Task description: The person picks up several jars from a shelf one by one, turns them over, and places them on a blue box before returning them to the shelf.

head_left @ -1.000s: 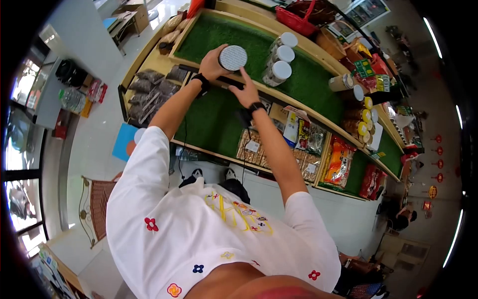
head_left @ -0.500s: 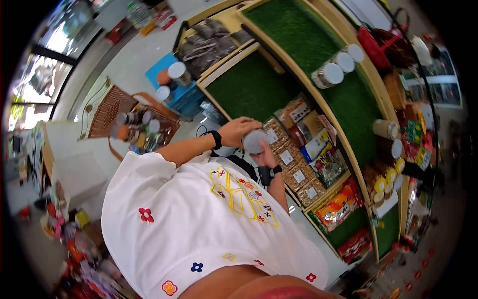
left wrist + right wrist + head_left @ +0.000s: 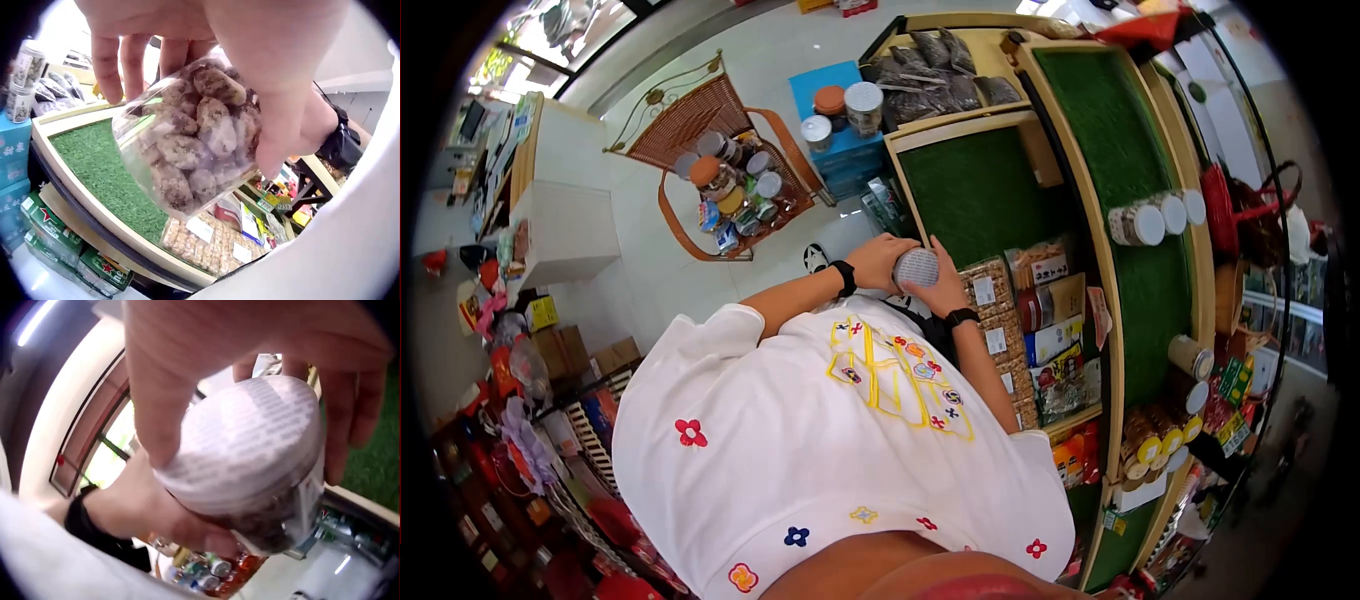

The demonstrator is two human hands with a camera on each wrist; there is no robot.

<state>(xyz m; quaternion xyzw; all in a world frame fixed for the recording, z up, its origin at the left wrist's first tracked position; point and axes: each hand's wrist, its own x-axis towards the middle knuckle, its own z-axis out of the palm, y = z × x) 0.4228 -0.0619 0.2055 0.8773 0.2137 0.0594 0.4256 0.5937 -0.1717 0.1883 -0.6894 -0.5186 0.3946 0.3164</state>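
Ahead of the person and to the right stands the shelf (image 3: pixel 990 190), wood-edged and laid with green turf. Off to the left is a wicker chair (image 3: pixel 685 120), its seat crowded with small jars (image 3: pixel 735 185). The person wears a white shirt (image 3: pixel 800 400) with embroidered flowers. Between chair and shelf stands a blue box (image 3: pixel 850 175) with three containers on top, one orange-lidded. Dark bags (image 3: pixel 935 80) lie heaped at the shelf's far end; nearer, labelled packs (image 3: pixel 997 318) sit in a row on it. On the upper tier, three white-lidded jars (image 3: pixel 1143 225) stand in line.

The left hand (image 3: pixel 880 262) has a firm grip on a clear jar (image 3: pixel 194 150), fingers along one side and thumb along the other. The right hand (image 3: pixel 942 288) grips the same jar at its top, thumb on the edge of the lid (image 3: pixel 250 431), fingers across from it. The jar is held between both hands, in front of the shirt near the shelf's edge. Brown wrinkled lumps fill it; the patterned lid is on.
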